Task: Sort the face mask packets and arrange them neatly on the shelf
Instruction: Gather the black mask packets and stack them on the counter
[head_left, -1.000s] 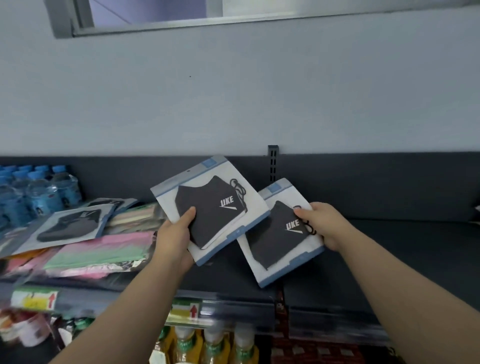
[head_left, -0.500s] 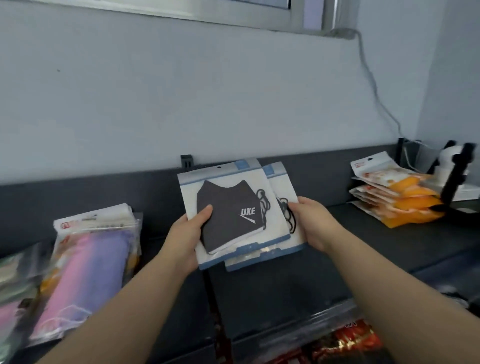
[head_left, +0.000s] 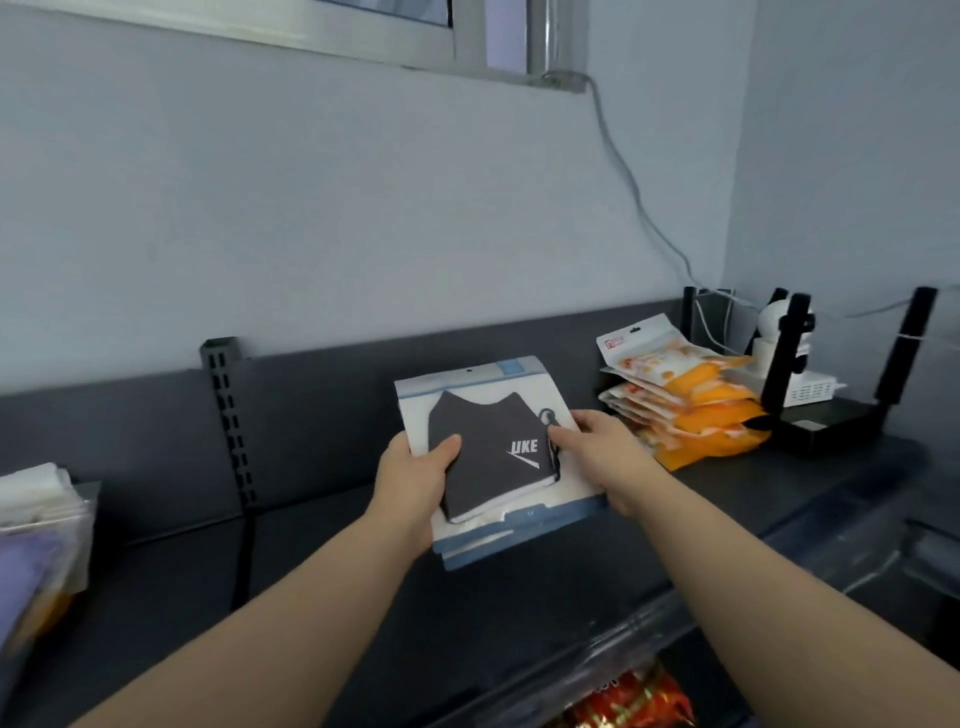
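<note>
Grey-blue wall fills the upper half of my feed, with a window frame along the top edge and a thin cable running down from it toward the right corner. Below the wall sits a dark shelf with a low dark back panel and a slotted upright at centre left.

Both arms reach in from the bottom of the frame and meet at the centre, where they hold the mask packets: two flat white-and-blue packs laid one on the other, almost square to each other. The top one shows a black mask with white lettering, and the lower one peeks out only along the bottom edge. The left hand clasps the left side with its thumb laid across the front. The right hand clasps the right side, thumb also on the front. The fingers behind are hidden from me. The pair is tilted up toward the camera over the middle of the shelf; I cannot tell whether its lower edge touches the surface.

At centre right, just beside the right hand, lies a stack of orange packets. Behind it, in the corner, stand black posts and a white device. More soft packs sit at the left edge, and red wrappers show at the bottom, under the shelf.
</note>
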